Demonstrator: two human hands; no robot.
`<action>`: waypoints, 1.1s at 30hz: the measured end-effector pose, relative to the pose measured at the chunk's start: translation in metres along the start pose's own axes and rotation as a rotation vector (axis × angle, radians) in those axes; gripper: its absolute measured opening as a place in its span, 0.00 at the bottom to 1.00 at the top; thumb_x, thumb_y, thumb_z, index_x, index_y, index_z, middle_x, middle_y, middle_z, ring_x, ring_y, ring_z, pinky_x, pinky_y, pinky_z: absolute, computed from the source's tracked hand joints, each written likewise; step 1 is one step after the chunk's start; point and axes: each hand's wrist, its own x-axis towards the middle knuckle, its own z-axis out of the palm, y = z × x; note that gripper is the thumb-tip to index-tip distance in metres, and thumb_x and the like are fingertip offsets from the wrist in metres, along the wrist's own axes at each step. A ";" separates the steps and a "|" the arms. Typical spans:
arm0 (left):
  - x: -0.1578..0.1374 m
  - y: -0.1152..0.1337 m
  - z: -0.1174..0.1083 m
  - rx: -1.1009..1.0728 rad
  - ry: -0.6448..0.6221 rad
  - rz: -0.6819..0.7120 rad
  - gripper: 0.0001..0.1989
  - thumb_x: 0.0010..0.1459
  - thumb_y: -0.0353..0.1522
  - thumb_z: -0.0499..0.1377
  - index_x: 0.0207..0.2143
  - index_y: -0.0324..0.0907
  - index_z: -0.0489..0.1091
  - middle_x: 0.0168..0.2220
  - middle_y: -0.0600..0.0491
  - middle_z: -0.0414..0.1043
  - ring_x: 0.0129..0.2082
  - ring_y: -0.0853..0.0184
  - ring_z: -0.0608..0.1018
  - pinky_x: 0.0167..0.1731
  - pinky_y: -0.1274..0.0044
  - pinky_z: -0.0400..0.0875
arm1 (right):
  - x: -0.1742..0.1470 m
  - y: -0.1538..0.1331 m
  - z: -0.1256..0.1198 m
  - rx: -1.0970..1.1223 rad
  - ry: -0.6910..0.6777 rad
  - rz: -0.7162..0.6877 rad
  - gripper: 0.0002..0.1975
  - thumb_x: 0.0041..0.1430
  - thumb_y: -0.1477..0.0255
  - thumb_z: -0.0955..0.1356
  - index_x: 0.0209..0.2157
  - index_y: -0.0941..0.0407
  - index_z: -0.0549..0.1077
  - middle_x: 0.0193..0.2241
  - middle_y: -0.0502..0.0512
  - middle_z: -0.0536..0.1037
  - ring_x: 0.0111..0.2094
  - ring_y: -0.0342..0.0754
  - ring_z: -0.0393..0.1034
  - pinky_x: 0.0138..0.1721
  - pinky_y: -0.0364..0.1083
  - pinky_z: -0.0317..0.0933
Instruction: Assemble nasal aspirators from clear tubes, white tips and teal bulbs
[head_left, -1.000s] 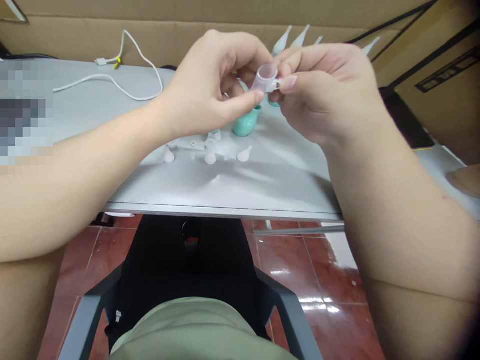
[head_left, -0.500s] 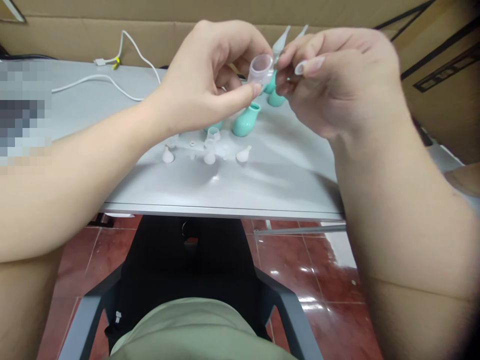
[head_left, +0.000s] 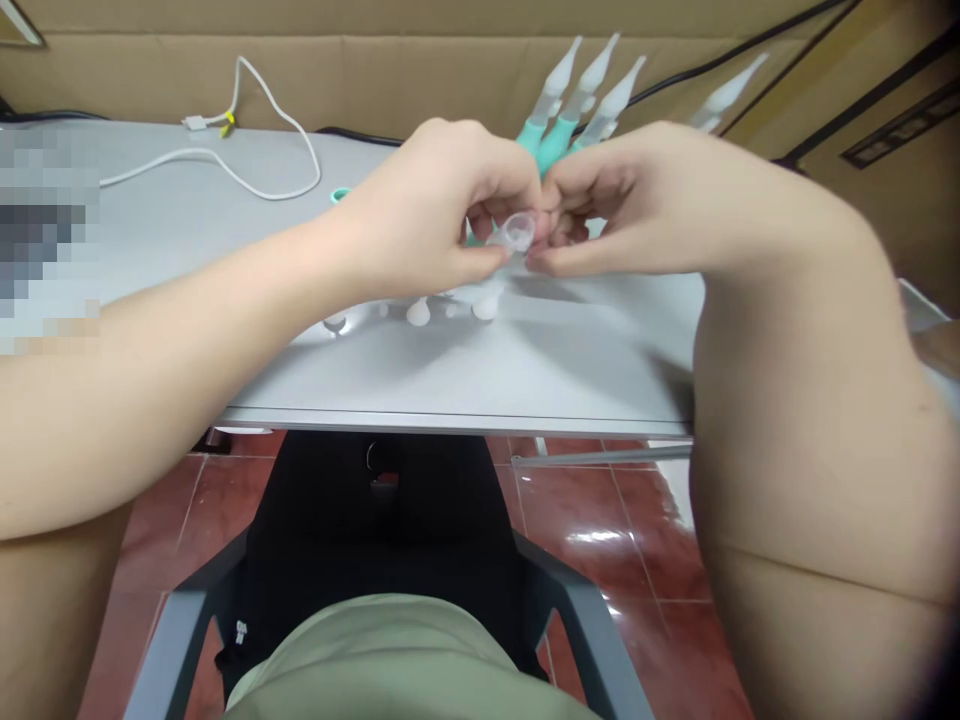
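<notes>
My left hand (head_left: 457,205) is closed around a small clear plastic tube piece (head_left: 519,232), its round mouth facing up, held just above the table. My right hand (head_left: 637,205) is closed too, its thumb and fingertips pinched against the right side of that piece. Whatever lies between those fingertips is hidden. Below the hands, a white teardrop-shaped tip (head_left: 486,306) and another white tip (head_left: 418,312) lie on the table. Behind the hands stand several teal squeeze bulbs (head_left: 556,145) fitted with clear collars and long white tapered tips (head_left: 596,66).
The grey table (head_left: 450,385) backs onto a cardboard panel (head_left: 225,85). A white cable (head_left: 262,190) with a yellow tie lies at the left. The teal rim of another bulb (head_left: 340,194) shows behind my left forearm. A farther white tapered tip (head_left: 735,85) stands at the right.
Both hands have come down and nearer the table, with the clear piece still in my left hand. My right fingertips have moved in against its side, and the teal bulbs behind show more.
</notes>
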 end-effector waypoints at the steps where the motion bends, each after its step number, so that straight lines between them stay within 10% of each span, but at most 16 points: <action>1: 0.002 0.003 0.002 0.045 -0.023 -0.018 0.18 0.67 0.25 0.68 0.52 0.50 0.93 0.51 0.49 0.96 0.49 0.53 0.94 0.59 0.60 0.90 | 0.001 0.001 0.000 -0.066 -0.031 0.017 0.11 0.57 0.64 0.86 0.36 0.48 0.85 0.30 0.49 0.81 0.31 0.47 0.70 0.37 0.54 0.62; 16: 0.014 0.016 0.012 0.430 -0.282 -0.174 0.22 0.73 0.28 0.66 0.63 0.48 0.93 0.54 0.43 0.95 0.57 0.41 0.94 0.53 0.59 0.89 | 0.011 -0.010 0.015 -0.421 -0.131 0.177 0.11 0.65 0.72 0.83 0.35 0.48 0.81 0.29 0.44 0.80 0.30 0.47 0.69 0.37 0.53 0.63; 25: 0.008 0.023 0.004 0.425 -0.234 -0.095 0.19 0.70 0.23 0.63 0.50 0.49 0.92 0.47 0.44 0.94 0.53 0.42 0.93 0.57 0.52 0.89 | 0.008 -0.007 0.003 -0.417 -0.009 0.221 0.11 0.63 0.76 0.83 0.35 0.50 0.81 0.29 0.46 0.80 0.30 0.45 0.68 0.36 0.52 0.61; 33: 0.007 0.025 0.005 0.452 -0.255 0.017 0.23 0.75 0.26 0.61 0.59 0.52 0.94 0.59 0.44 0.94 0.60 0.44 0.93 0.67 0.54 0.87 | 0.003 -0.016 0.002 -0.372 0.073 0.201 0.08 0.62 0.75 0.79 0.37 0.51 0.80 0.31 0.50 0.81 0.33 0.48 0.70 0.39 0.54 0.62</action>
